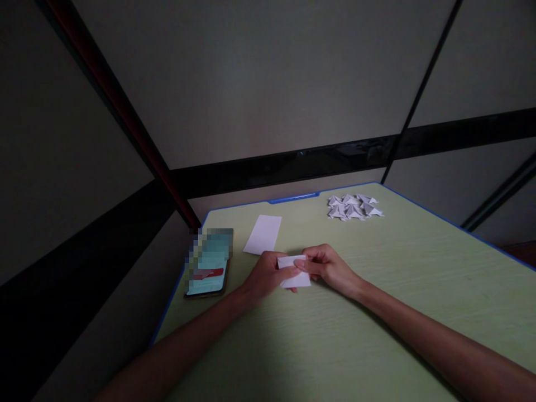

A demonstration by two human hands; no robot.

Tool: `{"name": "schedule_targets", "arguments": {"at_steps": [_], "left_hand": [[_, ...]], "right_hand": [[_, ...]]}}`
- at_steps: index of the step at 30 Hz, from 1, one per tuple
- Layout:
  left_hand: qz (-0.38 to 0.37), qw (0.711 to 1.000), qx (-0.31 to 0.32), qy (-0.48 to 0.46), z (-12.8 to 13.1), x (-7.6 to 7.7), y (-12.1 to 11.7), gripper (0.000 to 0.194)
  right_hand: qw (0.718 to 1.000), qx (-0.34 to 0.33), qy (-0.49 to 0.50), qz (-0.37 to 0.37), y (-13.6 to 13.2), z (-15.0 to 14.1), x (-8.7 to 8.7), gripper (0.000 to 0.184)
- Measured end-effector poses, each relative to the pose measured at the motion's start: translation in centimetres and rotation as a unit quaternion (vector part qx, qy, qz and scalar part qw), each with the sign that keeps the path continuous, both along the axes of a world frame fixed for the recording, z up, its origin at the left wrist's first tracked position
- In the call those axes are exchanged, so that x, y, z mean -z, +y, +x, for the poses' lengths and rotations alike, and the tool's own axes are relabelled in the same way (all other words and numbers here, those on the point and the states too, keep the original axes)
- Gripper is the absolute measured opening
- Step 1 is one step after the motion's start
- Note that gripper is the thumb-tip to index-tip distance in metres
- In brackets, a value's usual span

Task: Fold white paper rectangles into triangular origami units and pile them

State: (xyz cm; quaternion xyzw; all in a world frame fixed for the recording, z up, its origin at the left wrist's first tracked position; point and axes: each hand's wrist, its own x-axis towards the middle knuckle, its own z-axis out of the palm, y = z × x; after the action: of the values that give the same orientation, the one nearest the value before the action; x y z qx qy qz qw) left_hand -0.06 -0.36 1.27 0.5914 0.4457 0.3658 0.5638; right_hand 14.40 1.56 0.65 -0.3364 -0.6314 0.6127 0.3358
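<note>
Clearly, in the head view, we see both forearms reach from the near side toward the middle, where the hands meet at one small folded white paper (303, 280). Our left hand (267, 272) comes from the near left; its thumb lies flat across the paper and a fingertip shows below it, so these fingers are closed around the left part. Our right hand (330, 264) comes from the near right, with thumb and forefinger pinched on the right upper part, and the other fingers curled inward. We cannot tell if the hands touch the table (410, 312).

This table is pale green, with a faint grain, a blue edge, and a blue strip (295, 197) at its far side. Just beyond the left hand lies a flat white sheet (263, 233); farther left is a phone (211, 268) with a lit screen, partly blurred. At the far right, folded paper figures (354, 207) stand close together in two rows. Behind, we have dim grey panels (272, 84), crossed by a glossy black band (288, 162).
</note>
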Motion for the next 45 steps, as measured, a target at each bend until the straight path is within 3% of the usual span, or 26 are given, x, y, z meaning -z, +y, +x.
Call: {"name": "schedule_targets", "arguments": {"at_steps": [3,7,11,13,15,17,20,36,45], "left_hand": [[0.002,1.000,-0.010,0.012,-0.26,-0.04,0.32,0.020],[0.019,0.997,-0.072,0.017,-0.46,0.15,0.66,0.021],[0.039,0.987,-0.154,-0.006,-0.44,0.56,0.88,0.020],[0.043,0.985,-0.165,-0.003,-0.41,0.66,0.91,0.021],[0.040,0.987,-0.155,0.005,-0.37,0.62,0.83,0.021],[0.034,0.990,-0.137,0.010,-0.30,0.45,0.66,0.019],[0.035,0.993,-0.111,0.005,-0.18,0.14,0.38,0.016],[0.075,0.994,-0.071,0.046,-0.15,0.64,0.44,0.014],[0.050,0.996,-0.080,0.007,0.13,0.78,0.32,0.019]], "right_hand": [[1.000,0.029,0.012,-0.001,0.36,0.04,0.32,0.041],[0.999,0.048,0.019,0.007,0.85,0.06,0.54,0.041],[0.999,0.024,-0.025,0.020,0.90,0.04,0.43,0.030],[0.998,0.037,-0.032,0.047,0.74,0.03,0.30,0.021],[0.993,0.082,-0.004,0.087,0.56,0.02,0.16,0.011],[0.984,0.119,0.032,0.127,0.41,0.05,0.02,0.018],[0.980,0.113,0.042,0.160,0.33,0.10,-0.07,0.021],[0.995,0.065,0.067,0.028,0.76,0.10,0.40,0.029],[0.991,0.123,0.052,0.024,0.81,0.10,0.37,0.028]]}}
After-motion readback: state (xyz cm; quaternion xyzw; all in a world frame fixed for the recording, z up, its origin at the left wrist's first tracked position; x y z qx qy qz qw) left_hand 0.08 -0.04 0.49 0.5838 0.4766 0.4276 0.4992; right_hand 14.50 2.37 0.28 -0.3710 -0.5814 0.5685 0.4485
